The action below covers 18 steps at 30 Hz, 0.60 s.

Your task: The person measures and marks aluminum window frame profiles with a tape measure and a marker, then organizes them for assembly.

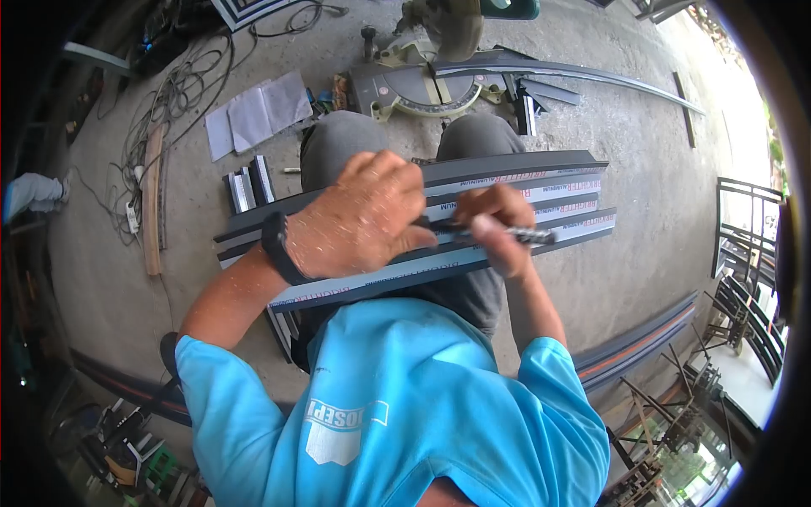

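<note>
Several dark aluminum profiles (583,226) with printed protective film lie side by side across my lap. Above them, my left hand (359,215), with a black watch on its wrist, is closed, its thumb and fingers curled at the dark end of a pen-like marker. My right hand (498,228) is closed around the marker (536,237), whose patterned black-and-silver barrel sticks out to the right. The fingers hide the middle of the marker, and motion blurs it a little.
A miter saw (422,89) stands on the floor ahead, with a long profile (591,74) on it. Short profile offcuts (247,186), paper sheets (258,114), a wooden strip (153,198) and coiled cables (182,93) lie to the left. More profiles (638,338) lie behind right. Another person's foot (51,193) shows far left.
</note>
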Each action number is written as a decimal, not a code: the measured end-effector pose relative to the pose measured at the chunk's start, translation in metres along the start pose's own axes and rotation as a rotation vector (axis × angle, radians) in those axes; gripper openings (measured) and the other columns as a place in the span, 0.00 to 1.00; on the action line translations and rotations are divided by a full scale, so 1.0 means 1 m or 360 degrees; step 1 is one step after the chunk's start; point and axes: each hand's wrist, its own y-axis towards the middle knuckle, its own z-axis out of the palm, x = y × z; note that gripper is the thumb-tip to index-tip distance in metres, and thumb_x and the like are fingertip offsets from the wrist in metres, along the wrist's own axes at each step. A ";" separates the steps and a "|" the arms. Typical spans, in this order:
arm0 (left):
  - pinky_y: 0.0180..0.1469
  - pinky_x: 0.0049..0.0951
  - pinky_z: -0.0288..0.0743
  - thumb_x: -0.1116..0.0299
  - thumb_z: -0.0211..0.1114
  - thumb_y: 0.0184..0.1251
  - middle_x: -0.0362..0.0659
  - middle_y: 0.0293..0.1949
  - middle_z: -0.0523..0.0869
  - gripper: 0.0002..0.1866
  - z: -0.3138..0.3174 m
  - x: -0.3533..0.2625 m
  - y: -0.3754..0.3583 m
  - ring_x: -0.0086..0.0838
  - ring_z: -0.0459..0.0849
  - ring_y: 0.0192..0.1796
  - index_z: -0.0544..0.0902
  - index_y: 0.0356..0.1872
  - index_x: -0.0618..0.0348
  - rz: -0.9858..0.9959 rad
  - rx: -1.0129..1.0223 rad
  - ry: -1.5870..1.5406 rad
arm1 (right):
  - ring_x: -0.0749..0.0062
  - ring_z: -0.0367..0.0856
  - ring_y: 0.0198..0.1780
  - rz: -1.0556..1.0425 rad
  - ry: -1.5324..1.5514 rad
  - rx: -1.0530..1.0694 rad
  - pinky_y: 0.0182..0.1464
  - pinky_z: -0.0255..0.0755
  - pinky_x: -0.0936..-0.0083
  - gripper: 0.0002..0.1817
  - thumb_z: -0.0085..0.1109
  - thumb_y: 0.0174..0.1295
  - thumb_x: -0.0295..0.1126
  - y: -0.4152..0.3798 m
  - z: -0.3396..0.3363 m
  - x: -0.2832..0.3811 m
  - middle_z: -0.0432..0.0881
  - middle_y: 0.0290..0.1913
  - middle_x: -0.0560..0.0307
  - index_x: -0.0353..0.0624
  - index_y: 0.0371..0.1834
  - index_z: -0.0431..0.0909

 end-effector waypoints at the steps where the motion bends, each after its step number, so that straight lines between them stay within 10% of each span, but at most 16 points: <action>1: 0.63 0.47 0.70 0.51 0.69 0.68 0.49 0.48 0.78 0.23 -0.002 0.020 -0.015 0.46 0.77 0.57 0.79 0.39 0.66 -0.0205 -0.0032 -0.0173 | 0.74 0.74 0.25 0.0152 0.0513 -0.0339 0.28 0.69 0.75 0.13 0.59 0.67 0.37 -0.010 -0.009 -0.005 0.79 0.26 0.51 0.39 0.31 0.73; 6: 0.59 0.46 0.72 0.47 0.70 0.70 0.52 0.52 0.75 0.28 -0.006 0.008 -0.039 0.48 0.77 0.56 0.74 0.44 0.67 -0.0444 -0.0201 0.0109 | 0.78 0.77 0.28 0.0223 0.0050 -0.0466 0.32 0.72 0.82 0.15 0.58 0.72 0.39 0.001 -0.002 0.005 0.81 0.30 0.51 0.36 0.41 0.74; 9: 0.62 0.51 0.70 0.40 0.86 0.44 0.54 0.56 0.72 0.46 0.026 -0.001 -0.043 0.49 0.75 0.60 0.70 0.52 0.63 -0.0410 -0.0219 0.0234 | 0.82 0.77 0.29 0.0233 0.0181 -0.0945 0.35 0.71 0.86 0.11 0.61 0.75 0.35 0.012 0.013 0.008 0.83 0.32 0.57 0.36 0.44 0.77; 18: 0.50 0.49 0.80 0.50 0.89 0.41 0.57 0.41 0.84 0.44 0.029 0.016 -0.008 0.54 0.87 0.48 0.69 0.52 0.62 -0.0597 -0.0130 -0.0192 | 0.84 0.75 0.23 0.0086 -0.0898 -0.0479 0.27 0.69 0.82 0.12 0.72 0.61 0.27 0.031 0.015 0.012 0.78 0.21 0.63 0.40 0.32 0.74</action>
